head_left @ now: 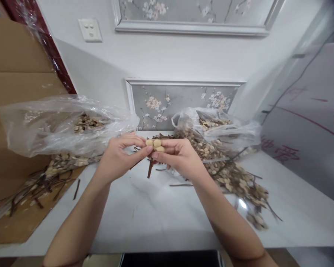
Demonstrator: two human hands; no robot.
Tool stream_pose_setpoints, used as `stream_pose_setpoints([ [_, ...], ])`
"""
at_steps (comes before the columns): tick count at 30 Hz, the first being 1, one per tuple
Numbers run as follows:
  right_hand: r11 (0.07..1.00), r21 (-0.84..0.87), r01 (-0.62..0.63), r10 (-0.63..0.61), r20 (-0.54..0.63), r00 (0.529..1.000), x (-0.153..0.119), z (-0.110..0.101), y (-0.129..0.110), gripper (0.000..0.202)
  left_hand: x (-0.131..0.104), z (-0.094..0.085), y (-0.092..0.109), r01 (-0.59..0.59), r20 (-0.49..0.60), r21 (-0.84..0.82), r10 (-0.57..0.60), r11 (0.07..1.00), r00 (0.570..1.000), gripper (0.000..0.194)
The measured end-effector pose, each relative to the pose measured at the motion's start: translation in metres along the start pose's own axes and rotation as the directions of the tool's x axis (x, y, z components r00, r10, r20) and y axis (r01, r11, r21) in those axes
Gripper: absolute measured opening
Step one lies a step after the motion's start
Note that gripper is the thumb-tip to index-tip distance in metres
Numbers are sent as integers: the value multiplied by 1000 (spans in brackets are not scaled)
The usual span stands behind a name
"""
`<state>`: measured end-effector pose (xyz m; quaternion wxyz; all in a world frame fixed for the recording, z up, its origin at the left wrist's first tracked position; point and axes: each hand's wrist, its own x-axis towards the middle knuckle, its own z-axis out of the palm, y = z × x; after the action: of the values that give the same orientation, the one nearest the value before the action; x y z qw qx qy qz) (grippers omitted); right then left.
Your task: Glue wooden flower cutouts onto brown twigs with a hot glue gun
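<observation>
Between my two hands, above the middle of the white table, is a small cream flower-like piece [155,144] with rounded petals. My left hand [125,154] pinches its left side between thumb and forefinger. From the right, my right hand [176,154] has its thumb and fingers closed at the piece's lower right edge. Thin brown sticks [150,167] hang just below the piece, close to my right thumb; whether they are joined to it is hidden. More brown sticks lie on the table behind my hands.
A clear plastic bag [58,128] of pale pieces lies at the left, near sticks on brown cardboard [30,222]. Another bag [225,129] stands at the right behind a long heap of dried-looking flower pieces [236,178]. Framed floral panels [183,83] are on the wall behind the white table [156,222].
</observation>
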<state>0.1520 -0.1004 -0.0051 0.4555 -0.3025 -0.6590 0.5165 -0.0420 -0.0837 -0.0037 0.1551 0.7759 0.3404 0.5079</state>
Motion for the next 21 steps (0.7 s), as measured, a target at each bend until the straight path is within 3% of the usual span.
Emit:
stream_pose_setpoints([
  [6,996,76,38,-41,29,999,1,2,1,30,2,-4,-2,93,137,-25,-88,995,987,25],
  [11,982,173,74,-79,20,997,2,7,5,13,4,-5,1,80,222,-24,-72,997,972,31],
  [16,981,171,93,-99,29,995,5,7,7,9,5,-2,-4,52,215,-76,-34,996,976,28],
  [21,994,90,69,-74,56,996,7,3,9,24,3,1,-8,51,167,-43,-43,998,985,24],
])
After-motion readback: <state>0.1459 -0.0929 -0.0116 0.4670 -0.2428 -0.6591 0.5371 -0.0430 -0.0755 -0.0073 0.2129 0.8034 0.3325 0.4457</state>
